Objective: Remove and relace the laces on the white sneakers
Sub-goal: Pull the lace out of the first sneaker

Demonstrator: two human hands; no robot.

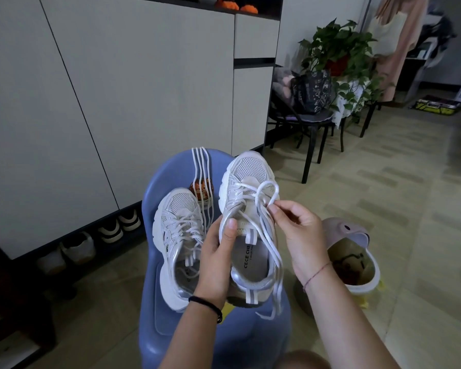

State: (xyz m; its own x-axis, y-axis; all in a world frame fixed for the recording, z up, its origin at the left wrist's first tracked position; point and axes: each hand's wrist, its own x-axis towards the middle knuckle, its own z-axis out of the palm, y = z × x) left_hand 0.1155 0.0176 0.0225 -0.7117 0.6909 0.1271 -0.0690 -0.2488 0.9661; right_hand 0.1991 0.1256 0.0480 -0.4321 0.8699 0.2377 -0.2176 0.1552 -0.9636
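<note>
You have open floor [397,195] at frame right, mid-height. Cabinet [104,89] closes the whole left. Second sneaker [179,225] and loose laces [200,169] crowd the blue chair [168,171]; pink slipper [343,230] lies lower right.

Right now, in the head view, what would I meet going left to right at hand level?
Shoes under the cabinet, laced sneaker, left hand, held sneaker, right hand pinching its lace, pink slipper.
</note>
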